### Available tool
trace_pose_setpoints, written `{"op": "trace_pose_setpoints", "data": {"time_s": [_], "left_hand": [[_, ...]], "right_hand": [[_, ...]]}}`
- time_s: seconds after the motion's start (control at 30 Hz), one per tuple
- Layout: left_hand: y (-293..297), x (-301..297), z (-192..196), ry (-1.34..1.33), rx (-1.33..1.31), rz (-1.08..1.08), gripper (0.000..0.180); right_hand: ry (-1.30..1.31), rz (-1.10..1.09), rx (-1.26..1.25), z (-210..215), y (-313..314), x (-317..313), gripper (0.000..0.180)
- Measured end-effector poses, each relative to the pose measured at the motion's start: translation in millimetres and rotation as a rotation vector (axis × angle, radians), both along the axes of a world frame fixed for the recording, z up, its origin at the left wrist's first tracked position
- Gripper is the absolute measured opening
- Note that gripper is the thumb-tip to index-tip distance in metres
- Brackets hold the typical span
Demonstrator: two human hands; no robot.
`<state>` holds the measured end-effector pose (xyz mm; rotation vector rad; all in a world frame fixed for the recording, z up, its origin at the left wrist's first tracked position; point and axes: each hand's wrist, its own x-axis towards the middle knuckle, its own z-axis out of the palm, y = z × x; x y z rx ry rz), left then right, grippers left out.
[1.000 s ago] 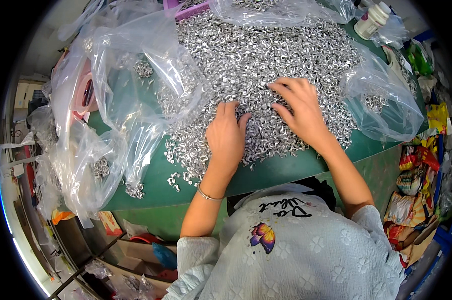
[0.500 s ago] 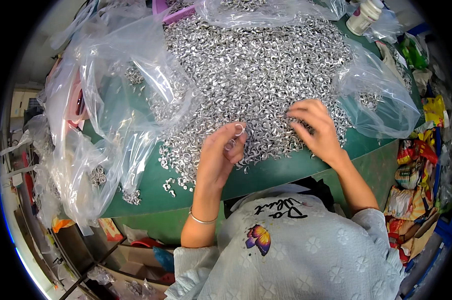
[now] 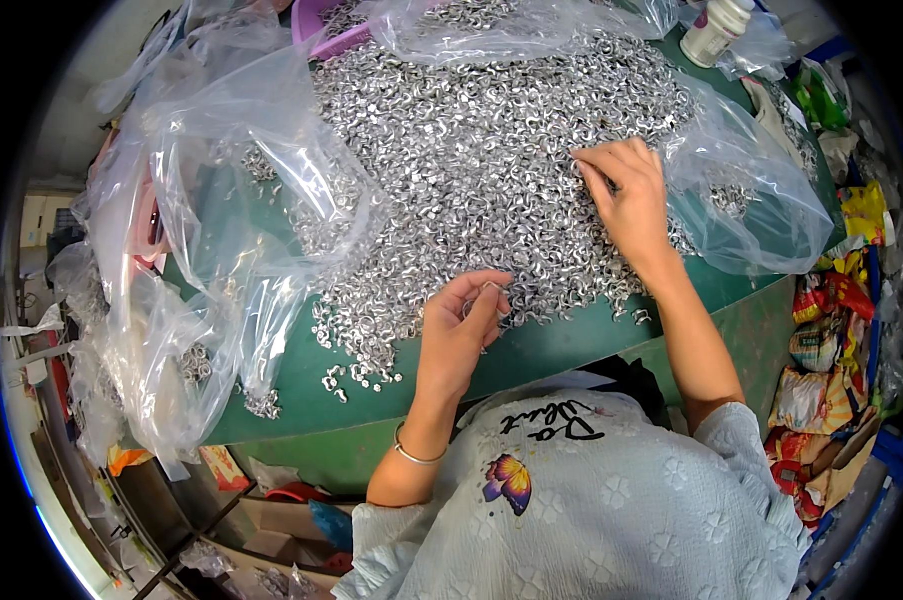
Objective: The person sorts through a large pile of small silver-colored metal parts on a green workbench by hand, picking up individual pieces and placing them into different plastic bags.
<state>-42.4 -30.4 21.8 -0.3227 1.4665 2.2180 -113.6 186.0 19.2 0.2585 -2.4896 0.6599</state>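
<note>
A wide heap of small silvery metal rings (image 3: 472, 170), many of them open curved pieces, covers much of the green table. At the heap's near edge, my left hand (image 3: 462, 320) is closed, with a small metal ring (image 3: 492, 288) between thumb and fingers; its palm is mostly hidden. Farther off and to the right, my right hand (image 3: 630, 200) reaches over the heap with thumb and forefinger pinched at their tips. What that pinch holds, if anything, is too small to make out.
A clear plastic bag (image 3: 222, 200) with some rings spreads over the table's left side; another clear bag (image 3: 762, 200) lies at the right. A purple basket (image 3: 342, 42) and white bottle (image 3: 717, 32) stand at the back. Colourful packets (image 3: 822, 380) lie beyond the table's right edge.
My right hand has moved farther out over the heap and its fingers have come together. My left hand has drawn slightly nearer and to the right, still holding a ring.
</note>
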Motion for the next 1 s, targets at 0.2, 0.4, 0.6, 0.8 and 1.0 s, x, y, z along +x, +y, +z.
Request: {"op": "trace_pose_setpoints", "data": {"time_s": [0.2, 0.4, 0.6, 0.8, 1.0], "left_hand": [[4.5, -1.3, -2.2, -0.017, -0.118, -0.071, 0.017], [12.6, 0.1, -1.9, 0.011, -0.136, -0.056, 0.013], [16.0, 1.1, 0.0, 0.027, -0.162, -0.04, 0.011], [14.9, -0.3, -4.4, -0.009, -0.095, 0.012, 0.014], [20.0, -1.9, 0.6, 0.024, -0.176, 0.015, 0.019]], "right_hand": [[-0.126, -0.033, -0.054, 10.4, 18.8, 7.8, 0.01], [-0.206, 0.046, -0.01, 9.5, -3.3, -7.3, 0.009], [-0.194, -0.023, 0.222, 6.5, -9.6, -13.5, 0.009], [-0.366, -0.046, -0.352, 15.4, 5.5, -0.5, 0.01], [-0.961, 0.318, -1.048, 30.0, 4.9, 26.3, 0.012]]}}
